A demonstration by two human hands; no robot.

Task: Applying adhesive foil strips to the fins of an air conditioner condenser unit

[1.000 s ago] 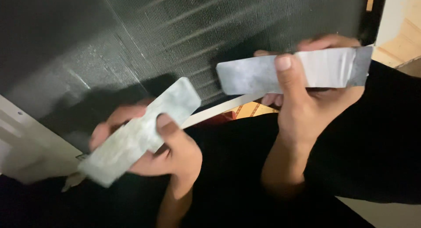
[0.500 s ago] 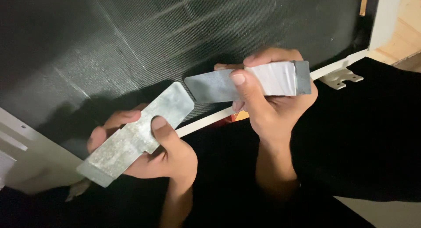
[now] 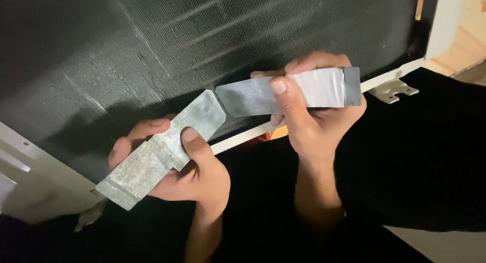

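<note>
Left hand [image 3: 190,174] fingers [image 3: 195,144] pinch 1 speckled metal strip [image 3: 162,149]; right hand [image 3: 316,119] fingers pinch a second strip [image 3: 288,93], tips nearly touching. Thin edges could slip and scrape the finned coil [image 3: 152,55] just behind.

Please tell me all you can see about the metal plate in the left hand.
The plate is a flat, long strip of dull grey, speckled metal with clipped corners and a small step in its lower edge. It lies tilted, its upper end higher and to the right, almost meeting the other plate. The left hand grips its middle, thumb on top, fingers behind. Behind it is a dark finned panel.
</note>
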